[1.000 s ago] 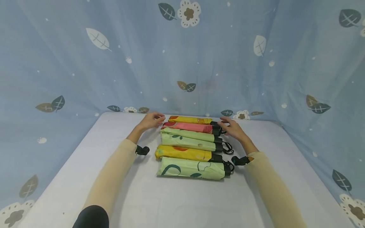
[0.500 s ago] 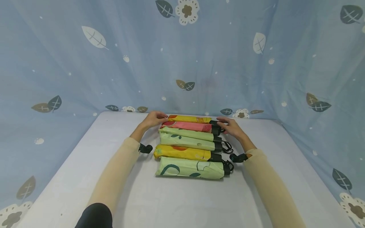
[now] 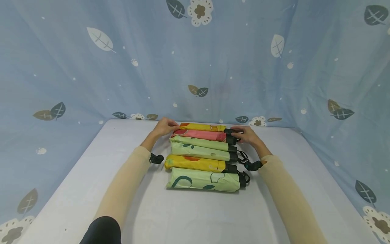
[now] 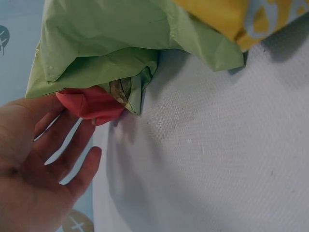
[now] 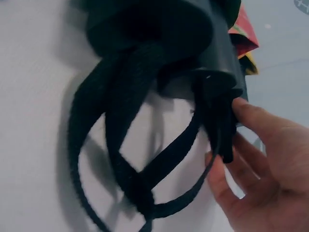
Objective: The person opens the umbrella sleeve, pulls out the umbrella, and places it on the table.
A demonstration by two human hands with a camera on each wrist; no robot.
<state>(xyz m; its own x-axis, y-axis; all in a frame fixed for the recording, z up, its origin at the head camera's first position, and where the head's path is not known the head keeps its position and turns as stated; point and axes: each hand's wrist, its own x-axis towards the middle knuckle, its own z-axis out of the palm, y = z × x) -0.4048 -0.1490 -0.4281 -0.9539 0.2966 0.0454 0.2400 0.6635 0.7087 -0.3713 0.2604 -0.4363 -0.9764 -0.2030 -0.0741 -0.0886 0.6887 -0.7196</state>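
Folded umbrellas lie in a row, one behind another, with their black handles to the right. My left hand pinches the left end of the farthest yellow umbrella; in the left wrist view the contact is partly hidden behind a pink-red umbrella and a light green umbrella. At the other end, my right hand holds the black handle of that yellow umbrella between thumb and fingers. The right wrist view shows the thumb of the right hand against dark handle parts, beside black wrist straps.
Nearer on the white table lie two pale green umbrellas, another yellow umbrella and a front green umbrella. A blue patterned curtain hangs right behind the table's far edge. A black rounded object shows at the lower left.
My left hand has moved right, up to the left end of the far yellow umbrella. My right hand's fingers have drawn in at its handle. The umbrellas stay in place.
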